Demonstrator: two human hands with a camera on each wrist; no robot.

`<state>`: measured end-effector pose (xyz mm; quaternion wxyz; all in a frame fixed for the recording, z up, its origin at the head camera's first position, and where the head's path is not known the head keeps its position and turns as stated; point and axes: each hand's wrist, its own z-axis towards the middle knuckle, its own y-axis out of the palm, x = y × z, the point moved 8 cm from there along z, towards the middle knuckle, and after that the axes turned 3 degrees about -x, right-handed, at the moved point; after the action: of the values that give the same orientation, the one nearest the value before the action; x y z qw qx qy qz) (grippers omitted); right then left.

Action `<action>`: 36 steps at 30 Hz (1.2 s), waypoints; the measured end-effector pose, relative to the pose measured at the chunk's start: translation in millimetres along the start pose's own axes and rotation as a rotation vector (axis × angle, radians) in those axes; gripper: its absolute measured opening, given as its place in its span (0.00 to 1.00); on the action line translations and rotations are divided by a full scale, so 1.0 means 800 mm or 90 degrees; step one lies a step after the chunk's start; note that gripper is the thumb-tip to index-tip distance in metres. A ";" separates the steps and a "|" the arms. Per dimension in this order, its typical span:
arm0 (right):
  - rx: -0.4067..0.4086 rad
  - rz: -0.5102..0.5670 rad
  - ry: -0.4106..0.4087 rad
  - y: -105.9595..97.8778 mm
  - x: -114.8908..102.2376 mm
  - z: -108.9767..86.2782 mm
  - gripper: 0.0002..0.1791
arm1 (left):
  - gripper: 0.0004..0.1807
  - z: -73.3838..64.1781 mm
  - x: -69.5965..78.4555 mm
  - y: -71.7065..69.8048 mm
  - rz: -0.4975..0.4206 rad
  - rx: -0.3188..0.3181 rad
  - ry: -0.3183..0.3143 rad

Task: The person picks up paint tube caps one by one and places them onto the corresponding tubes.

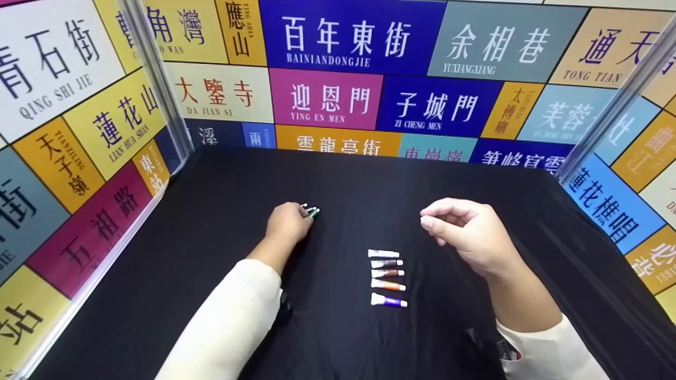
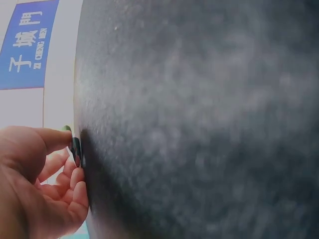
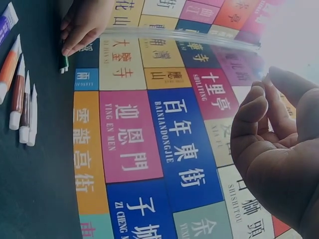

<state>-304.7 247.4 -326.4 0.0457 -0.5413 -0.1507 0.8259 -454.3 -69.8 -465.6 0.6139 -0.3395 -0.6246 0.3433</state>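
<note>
At the left of the head view my left hand (image 1: 288, 221) pinches a few small paint tubes (image 1: 312, 212) low over the black cloth, one with a green body. Their white caps stick out past the fingers; the rest is hidden. The left wrist view shows the thumb and fingers of the left hand (image 2: 47, 181) round a dark tube (image 2: 76, 149). My right hand (image 1: 467, 232) is raised at the right, fingers loosely curled, thumb close to the index finger, holding nothing visible. Between the hands lie several paint tubes in a column, from a white one (image 1: 384, 253) to a purple one (image 1: 389, 301).
A black cloth (image 1: 338, 184) covers the table. Behind it and at both sides stand panels (image 1: 327, 100) of coloured street-name signs, with upright metal posts (image 1: 163, 79) at the corners. Brown tubes (image 1: 388, 273) and an orange tube (image 1: 388, 285) lie within the column.
</note>
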 end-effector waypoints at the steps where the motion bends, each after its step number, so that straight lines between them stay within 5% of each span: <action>1: -0.003 -0.004 -0.003 0.001 -0.002 -0.001 0.05 | 0.09 -0.001 0.000 -0.001 -0.003 0.001 0.004; 9: -0.020 0.007 -0.038 0.008 -0.018 -0.010 0.05 | 0.10 -0.002 0.005 -0.005 -0.080 0.021 0.020; 20: -0.044 0.051 -0.104 0.019 -0.043 -0.021 0.07 | 0.09 -0.017 0.037 -0.017 -0.174 0.119 0.099; 36: -0.055 0.015 -0.132 0.023 -0.062 -0.034 0.11 | 0.08 -0.054 0.110 -0.015 -0.289 0.115 0.197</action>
<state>-258.0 223.8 -298.4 -0.0031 -0.4560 -0.1841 0.8707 -412.5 -1.2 -407.6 0.7908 -0.1835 -0.5503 0.1952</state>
